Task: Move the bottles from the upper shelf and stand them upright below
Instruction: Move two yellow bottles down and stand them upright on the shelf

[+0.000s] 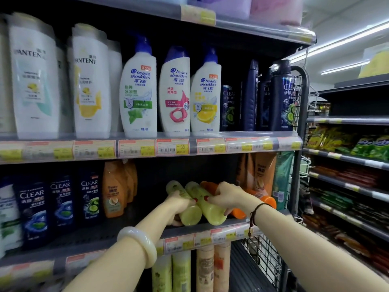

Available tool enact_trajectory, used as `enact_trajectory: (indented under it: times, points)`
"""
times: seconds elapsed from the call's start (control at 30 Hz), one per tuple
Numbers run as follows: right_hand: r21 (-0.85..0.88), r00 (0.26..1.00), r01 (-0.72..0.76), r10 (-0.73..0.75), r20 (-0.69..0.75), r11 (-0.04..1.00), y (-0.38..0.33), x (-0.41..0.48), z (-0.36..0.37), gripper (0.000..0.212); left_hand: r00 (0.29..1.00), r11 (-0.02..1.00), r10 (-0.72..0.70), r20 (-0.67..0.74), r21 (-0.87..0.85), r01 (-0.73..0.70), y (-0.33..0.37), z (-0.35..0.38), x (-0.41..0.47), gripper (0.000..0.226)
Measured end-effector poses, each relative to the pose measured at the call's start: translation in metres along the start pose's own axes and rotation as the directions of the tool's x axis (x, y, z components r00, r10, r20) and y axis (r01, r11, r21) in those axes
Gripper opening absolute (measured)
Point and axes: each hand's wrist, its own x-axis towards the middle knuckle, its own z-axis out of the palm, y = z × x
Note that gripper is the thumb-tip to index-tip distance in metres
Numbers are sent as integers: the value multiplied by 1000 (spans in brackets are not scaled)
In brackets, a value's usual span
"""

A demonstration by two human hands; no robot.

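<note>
- Shop shelving filled the view, with a second aisle of packaged goods off to the right under strip lights.
- On the middle shelf, two yellow-green bottles lay on their sides, side by side, their caps pointing back into the shelf and their bases toward the front edge.
- The left hand was wrapped around the left-hand bottle of the pair, fingers curled over its top, thumb side hidden.
- The right hand was closed over the right-hand bottle and reached across onto an orange bottle lying just beside it; a second orange bottle lay further right, also on its side.
- A pale bangle sat on the left wrist, and a dark cord bracelet on the right.
- Below the shelf edge, upright bottles in yellow-green and orange stood in a row, only their upper parts in view.
- Left of the hands stood orange shampoo bottles and dark Clear bottles, all upright.
- One shelf up, Pantene bottles, Head & Shoulders bottles and more dark blue bottles stood upright behind price tags.
</note>
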Motion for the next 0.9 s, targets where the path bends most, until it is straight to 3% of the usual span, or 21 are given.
enact_trajectory:
  times: [0.13,0.2,0.4,0.77,0.9]
  points:
    - [201,996,-90,85,38,975,2,9,5,60,1000,999,-14,19,-50,14,-1,-2,-1,73]
    - [287,993,-119,111,43,950,2,10,4,61,1000,999,-18,25,-49,19,-1,-4,-2,75]
    - [428,981,-180,130,144,886,0,9,1,65,999,998,-39,23,-40,40,-5,-14,-4,61]
    - [553,978,-185,99,181,812,9,20,14,75,999,992,-19,43,-122,24,-6,-18,-1,45]
    - [524,972,-192,87,218,830,8,19,14,81,998,983,-27,54,-178,36,-5,-22,1,56]
